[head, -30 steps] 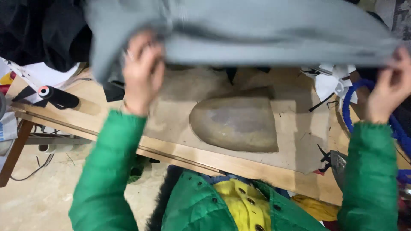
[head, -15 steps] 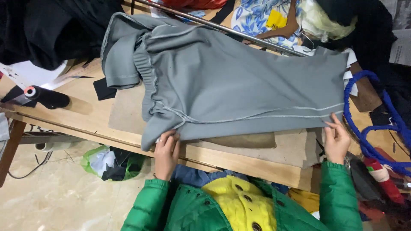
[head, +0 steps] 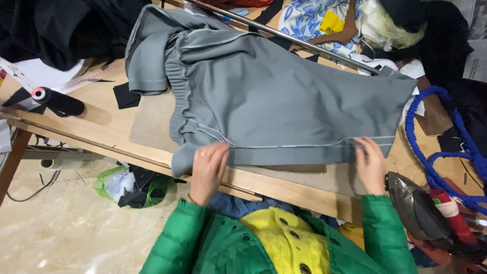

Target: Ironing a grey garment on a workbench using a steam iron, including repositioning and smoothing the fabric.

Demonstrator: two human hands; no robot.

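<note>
A grey garment with a ribbed band and pale seam lines lies spread across the wooden table. My left hand rests flat on its near left corner, fingers pressing the cloth down. My right hand lies flat on the near right hem, just by the seam line. Both arms wear green sleeves. Neither hand grips anything; the palms only press the fabric.
A dark iron sits at the right by my right arm, next to a coiled blue cord. A black spool lies at the left. A metal rod and piled clothes stand behind. A green bag sits on the floor.
The garment, held up in the air a second ago, now lies flat on the table. Both hands have come down to its near edge and my right hand has slid a little left.
</note>
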